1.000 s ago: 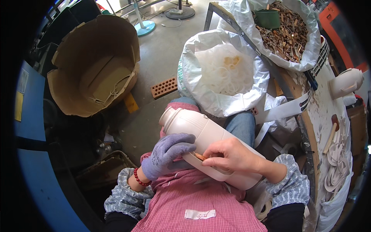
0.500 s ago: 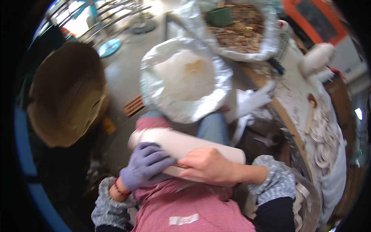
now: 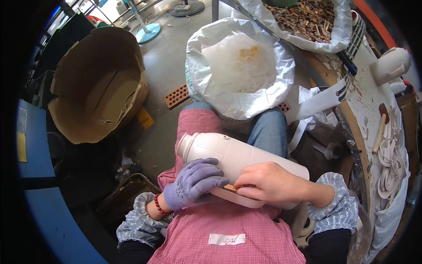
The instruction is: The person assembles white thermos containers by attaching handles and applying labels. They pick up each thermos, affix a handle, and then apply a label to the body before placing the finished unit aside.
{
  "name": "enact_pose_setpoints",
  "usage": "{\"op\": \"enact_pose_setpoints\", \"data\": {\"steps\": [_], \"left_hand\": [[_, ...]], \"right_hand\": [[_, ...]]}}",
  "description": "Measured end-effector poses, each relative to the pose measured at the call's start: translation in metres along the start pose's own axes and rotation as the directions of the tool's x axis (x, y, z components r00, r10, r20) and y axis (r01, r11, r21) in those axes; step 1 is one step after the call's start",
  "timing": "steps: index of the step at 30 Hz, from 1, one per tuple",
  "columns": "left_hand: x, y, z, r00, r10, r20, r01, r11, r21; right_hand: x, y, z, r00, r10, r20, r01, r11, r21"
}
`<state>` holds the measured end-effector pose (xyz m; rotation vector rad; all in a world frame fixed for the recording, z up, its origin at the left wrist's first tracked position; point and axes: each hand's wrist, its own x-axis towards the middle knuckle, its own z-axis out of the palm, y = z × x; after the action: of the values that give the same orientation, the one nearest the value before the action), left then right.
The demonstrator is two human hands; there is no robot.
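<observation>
Across my lap lies a cream plastic flask body (image 3: 246,152), its narrow neck pointing left and its looped handle (image 3: 241,200) toward me. My left hand (image 3: 193,182), in a purple knitted glove, is closed over the handle's left end, against the body. My bare right hand (image 3: 272,182) rests on the flask with its fingers bent down at the handle. Its thumb and fingertips pinch a small shiny brown strip (image 3: 231,188) at the handle's upper side. The strip's right end is hidden beneath those fingers.
Ahead stands a white sack (image 3: 241,101) of pale translucent rings, with a sack of brown pieces (image 3: 303,20) behind. A torn cardboard box (image 3: 96,92) is at left. On the right-hand bench are another cream flask (image 3: 390,66), a mallet (image 3: 380,127) and looped cream strips (image 3: 390,169).
The view has shifted, so the surroundings and both hands appear further right, and the blur has lessened. Both hands keep their places on the flask and the brown strip.
</observation>
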<state>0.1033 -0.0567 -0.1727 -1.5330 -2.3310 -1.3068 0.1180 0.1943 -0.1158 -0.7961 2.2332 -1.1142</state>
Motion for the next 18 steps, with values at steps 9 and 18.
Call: {"op": "enact_pose_setpoints", "data": {"steps": [9,18], "left_hand": [[-0.014,-0.005,0.009,0.992,-0.095,-0.087,0.084,0.989,-0.124],[0.0,-0.009,-0.004,0.994,0.085,0.071,-0.09,0.994,0.067]], "right_hand": [[0.001,0.001,0.003,1.0,-0.01,-0.022,0.011,0.999,0.032],[-0.005,0.002,0.014,0.99,-0.085,-0.116,0.071,0.991,-0.116]]}}
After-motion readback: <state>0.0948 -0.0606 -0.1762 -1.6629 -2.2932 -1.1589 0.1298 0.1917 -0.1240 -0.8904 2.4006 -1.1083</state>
